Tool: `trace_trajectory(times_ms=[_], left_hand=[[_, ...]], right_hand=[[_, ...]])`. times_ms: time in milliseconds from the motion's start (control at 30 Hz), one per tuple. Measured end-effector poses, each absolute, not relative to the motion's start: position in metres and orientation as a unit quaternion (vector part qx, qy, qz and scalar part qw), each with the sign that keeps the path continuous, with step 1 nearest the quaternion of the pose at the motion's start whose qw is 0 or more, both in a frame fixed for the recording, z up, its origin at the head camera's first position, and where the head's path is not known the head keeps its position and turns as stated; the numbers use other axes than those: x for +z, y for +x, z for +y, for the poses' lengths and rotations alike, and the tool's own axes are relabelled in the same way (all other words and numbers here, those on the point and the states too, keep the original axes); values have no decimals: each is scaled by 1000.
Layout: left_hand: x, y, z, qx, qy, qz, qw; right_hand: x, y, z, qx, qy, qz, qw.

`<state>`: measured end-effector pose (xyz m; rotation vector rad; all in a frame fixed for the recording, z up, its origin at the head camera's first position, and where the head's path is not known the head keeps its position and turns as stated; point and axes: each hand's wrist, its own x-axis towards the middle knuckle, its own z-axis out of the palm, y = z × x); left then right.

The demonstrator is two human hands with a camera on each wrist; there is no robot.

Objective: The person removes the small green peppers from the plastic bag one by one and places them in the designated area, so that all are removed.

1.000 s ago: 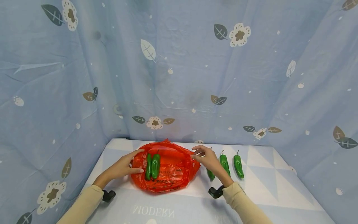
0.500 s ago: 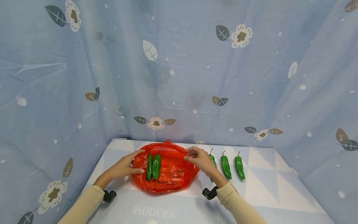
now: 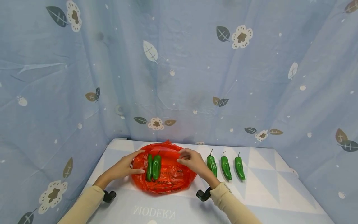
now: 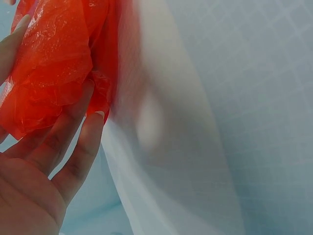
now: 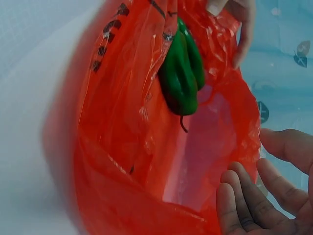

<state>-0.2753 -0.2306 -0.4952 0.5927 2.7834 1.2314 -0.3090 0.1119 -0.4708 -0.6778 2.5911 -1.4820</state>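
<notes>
A red plastic bag [image 3: 173,178] lies with its mouth spread on the table, black print showing on it. Two green peppers rest in its left part, one narrow pepper [image 3: 149,168] beside a fuller pepper [image 3: 156,166]. My left hand [image 3: 123,166] holds the bag's left side, the thumb near the front and the fingers against the outer plastic [image 4: 58,58]. Over the bag's right part is my right hand [image 3: 193,162], its fingers loosely bent and apart, nothing between them. In the right wrist view those fingers [image 5: 264,208] overlap the bag's rim.
To the right of the bag, three more green peppers stand in a row on the table: a left one [image 3: 211,164], a middle one [image 3: 226,168] and a right one [image 3: 239,168]. A blue patterned curtain [image 3: 181,77] closes off the back and sides.
My right hand has moved left, from the bag's right edge to over its right part, uncovering the left pepper of the row. The left hand and the peppers have stayed put.
</notes>
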Motion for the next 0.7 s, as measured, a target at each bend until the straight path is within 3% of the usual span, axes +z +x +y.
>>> trace_trajectory(times_ms=[700], left_hand=[[-495, -274, -231, 404, 188, 895, 26]], right_hand=[[-484, -306, 85, -493, -215, 840, 75]])
